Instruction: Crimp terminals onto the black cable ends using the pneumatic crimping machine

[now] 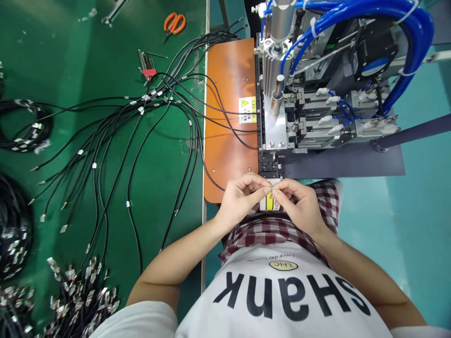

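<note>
Here, hands (241, 198) on wire (273, 188), rods (144, 61) in holder (150, 72)

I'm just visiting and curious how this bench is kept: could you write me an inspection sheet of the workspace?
Surface: green table, with an orange panel beside it.
Things in hand: a thin piece, too small to identify.
Clutter: orange-handled tool and red-banded metal bunch on the table.
Hands: left hand and right hand both pinch the thin piece.
Cables: black cables spread over the table, some crossing the panel; coils lie at the left.
Surroundings: machine with blue tubes; blue-green floor.
</note>
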Motion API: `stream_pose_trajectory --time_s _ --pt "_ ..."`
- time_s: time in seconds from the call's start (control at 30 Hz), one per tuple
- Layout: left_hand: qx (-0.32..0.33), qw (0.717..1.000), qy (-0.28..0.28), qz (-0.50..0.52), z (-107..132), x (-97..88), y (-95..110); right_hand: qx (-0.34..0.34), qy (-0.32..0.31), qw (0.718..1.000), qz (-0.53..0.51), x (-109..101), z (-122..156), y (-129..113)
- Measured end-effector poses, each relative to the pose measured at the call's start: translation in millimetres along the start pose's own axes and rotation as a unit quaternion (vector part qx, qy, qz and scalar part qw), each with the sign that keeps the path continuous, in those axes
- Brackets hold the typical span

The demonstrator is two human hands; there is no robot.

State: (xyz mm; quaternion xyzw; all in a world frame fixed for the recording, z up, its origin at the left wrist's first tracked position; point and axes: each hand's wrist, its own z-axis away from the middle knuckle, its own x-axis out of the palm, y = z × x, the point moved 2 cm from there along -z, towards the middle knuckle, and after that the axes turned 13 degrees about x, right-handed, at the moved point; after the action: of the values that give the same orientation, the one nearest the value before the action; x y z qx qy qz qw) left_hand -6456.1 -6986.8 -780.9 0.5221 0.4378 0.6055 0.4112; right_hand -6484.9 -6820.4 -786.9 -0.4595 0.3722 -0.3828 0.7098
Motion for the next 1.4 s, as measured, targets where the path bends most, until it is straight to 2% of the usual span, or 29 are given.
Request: stream_pose_trajectory --time_s 0.3,0.57,0.8,1.2,1.4 --pt "-0.017 1.000 0.009 -0.017 1.0 2.0 -1.3 -0.024 0.011 1.000 0.008 1.0 -1.9 4.4" --pt "-0.017 0.998 0.002 -0.057 2.3 3.0 -2.1 -0.027 0.045 0.997 0.054 -9.4 4.0 -4.7" --pt "-0.014 0.998 0.005 -0.064 2.3 3.2 -0.4 -0.054 0.048 0.996 0.050 -8.1 5.0 -7.3" --pt "0.003 0.999 -0.005 -0.046 3.0 3.2 -6.1 -0.004 0.065 0.998 0.007 -7.5 3.5 -4.2" --pt "0.007 0.998 -0.011 -0.062 3.3 2.1 -9.2 0.032 0.045 0.998 -0.001 -8.4 -2.2 0.3"
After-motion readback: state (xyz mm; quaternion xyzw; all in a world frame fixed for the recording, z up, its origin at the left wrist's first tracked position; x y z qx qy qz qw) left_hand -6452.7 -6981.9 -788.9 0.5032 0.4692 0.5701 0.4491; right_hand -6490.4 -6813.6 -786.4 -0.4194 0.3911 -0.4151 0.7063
